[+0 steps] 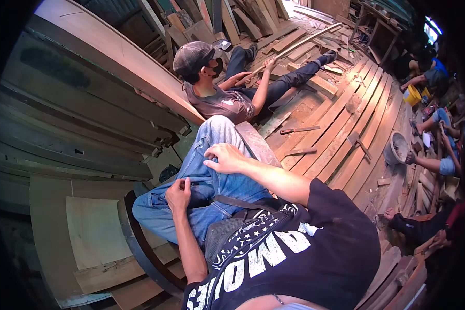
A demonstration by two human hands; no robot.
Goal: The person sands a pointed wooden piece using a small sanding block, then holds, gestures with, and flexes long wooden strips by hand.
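My left hand (178, 195) rests against the blue jeans (206, 181) near my folded leg, fingers loosely bent, with nothing visible in it. On the raised knee lies my right hand (225, 157), its fingers relaxed and apart, also holding nothing. Just beyond the knee sits a person in a cap (194, 59) and mask, both hands on a long thin wooden strip (299, 45). A flat-bladed tool (299, 130) with a reddish handle lies on the planks to the right of that person.
Curved wooden planks (341, 137) form the floor at right, with a hammer-like tool (358, 146) on them. Farther right stand a grey bucket (399, 147), a yellow bucket (412, 95) and several seated people. Boards (232, 20) lean at the back; a large wooden beam (113, 57) runs along the left.
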